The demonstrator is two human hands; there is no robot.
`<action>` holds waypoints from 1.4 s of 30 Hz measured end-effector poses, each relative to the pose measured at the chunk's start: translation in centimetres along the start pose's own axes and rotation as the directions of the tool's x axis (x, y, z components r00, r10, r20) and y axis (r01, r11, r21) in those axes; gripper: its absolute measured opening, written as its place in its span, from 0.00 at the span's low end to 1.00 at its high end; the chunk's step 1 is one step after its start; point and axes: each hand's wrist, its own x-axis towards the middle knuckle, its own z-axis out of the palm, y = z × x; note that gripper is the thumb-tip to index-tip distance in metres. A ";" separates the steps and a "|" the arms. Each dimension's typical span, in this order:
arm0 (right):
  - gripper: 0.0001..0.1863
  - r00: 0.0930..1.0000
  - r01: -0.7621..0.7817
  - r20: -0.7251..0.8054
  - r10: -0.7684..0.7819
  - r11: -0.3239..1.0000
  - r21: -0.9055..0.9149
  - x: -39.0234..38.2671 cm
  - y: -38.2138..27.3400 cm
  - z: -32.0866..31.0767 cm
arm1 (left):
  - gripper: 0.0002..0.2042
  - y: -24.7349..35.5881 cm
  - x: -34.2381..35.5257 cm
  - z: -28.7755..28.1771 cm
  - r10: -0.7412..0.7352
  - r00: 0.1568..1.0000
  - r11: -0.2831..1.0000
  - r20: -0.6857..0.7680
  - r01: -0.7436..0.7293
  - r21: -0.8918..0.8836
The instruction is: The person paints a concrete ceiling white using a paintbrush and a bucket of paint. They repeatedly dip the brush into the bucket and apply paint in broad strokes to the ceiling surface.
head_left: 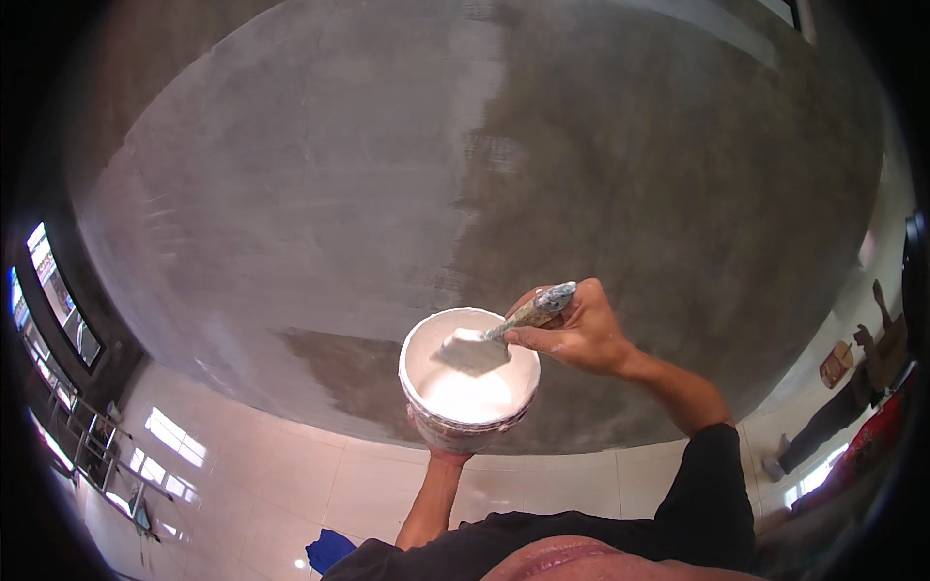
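My left hand [446, 453] supports a round white bucket [475, 436] from below; its fingers are mostly hidden under and behind it. White paint [465, 395] lies in the bucket, and its rim and outside are smeared. My right hand [584, 334] grips the handle of a wide flat paintbrush [477, 355] with paint-stained surfaces. The brush head is inside the bucket mouth, tilted down toward the paint; whether the bristle tips touch it I cannot tell. Beyond the bucket stands a wall [339, 194], with a lighter grey coated area on the left and darker bare-looking surface on the right.
Pale glossy floor tiles [281, 455] run along the wall's foot. Metal framework [102, 450] stands at far left near windows [63, 290]. At far right another person [852, 407] has a brownish container [835, 365] nearby. A blue thing [330, 550] shows beside my clothing.
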 end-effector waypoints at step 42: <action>0.08 0.990 0.129 -0.041 -0.134 0.986 -0.104 1.6 3.9 -0.6 | 0.37 -2.2 0.5 4.0 0.039 0.997 0.998 0.068 -0.035 -0.054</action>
